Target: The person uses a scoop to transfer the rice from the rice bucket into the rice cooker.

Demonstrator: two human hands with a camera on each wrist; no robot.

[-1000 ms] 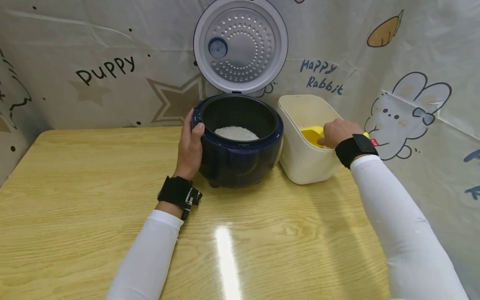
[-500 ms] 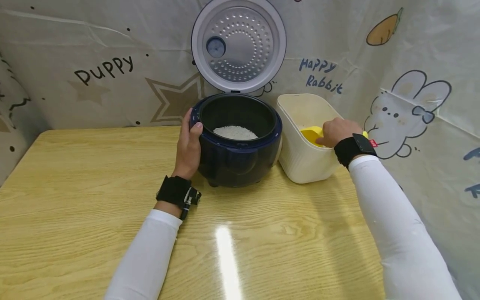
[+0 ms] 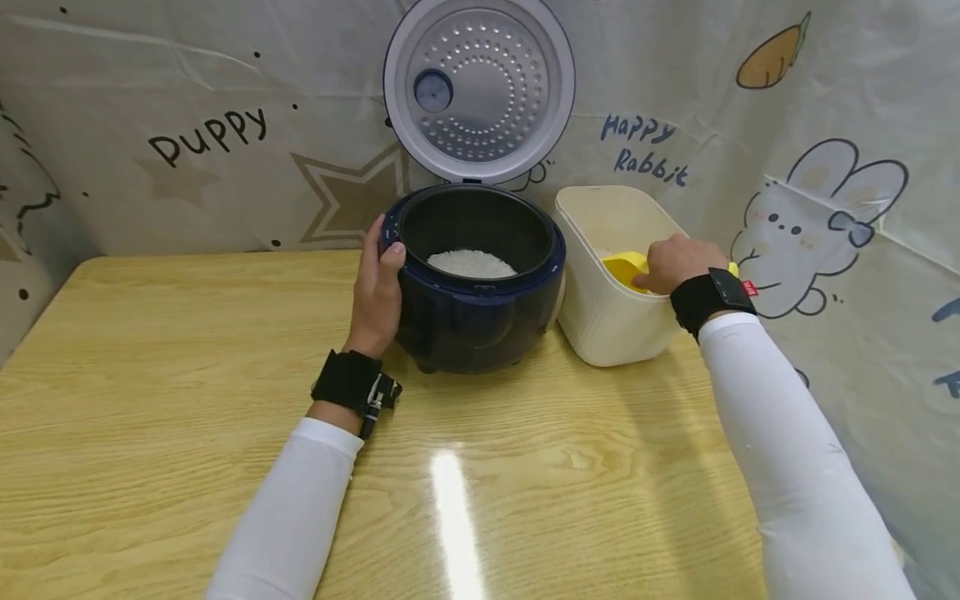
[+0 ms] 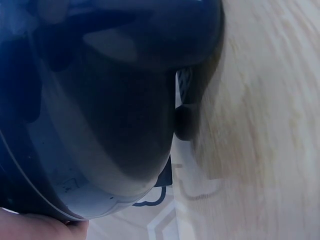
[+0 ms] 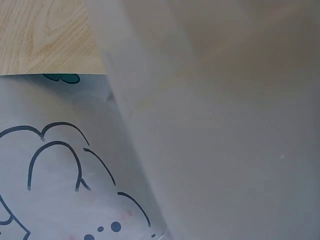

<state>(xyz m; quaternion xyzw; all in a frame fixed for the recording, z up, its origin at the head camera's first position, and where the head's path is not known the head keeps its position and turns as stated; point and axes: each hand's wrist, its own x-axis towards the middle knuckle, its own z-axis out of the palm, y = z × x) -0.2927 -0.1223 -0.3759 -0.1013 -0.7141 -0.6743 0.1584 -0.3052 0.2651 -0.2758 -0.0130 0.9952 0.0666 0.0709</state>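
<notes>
A dark blue rice cooker (image 3: 480, 329) stands on the table with its round lid (image 3: 480, 87) raised and white rice (image 3: 471, 263) in its black pot. Against its left side lies my left hand (image 3: 377, 292), gripping the body with the thumb at the rim. That hand's edge also shows low in the left wrist view, beside the cooker's glossy wall (image 4: 100, 125). Inside the cream bin (image 3: 617, 329) on the right, my right hand (image 3: 681, 262) grips a yellow scoop (image 3: 624, 268). The bin's front wall hides the scoop's lower part. The bin's pale wall (image 5: 225, 150) fills much of the right wrist view.
The wooden table (image 3: 187, 400) reaches back to a printed cloth (image 3: 330, 83) hung behind and to the right. Bin and cooker stand side by side near the table's back edge. The raised lid stands close to the cloth.
</notes>
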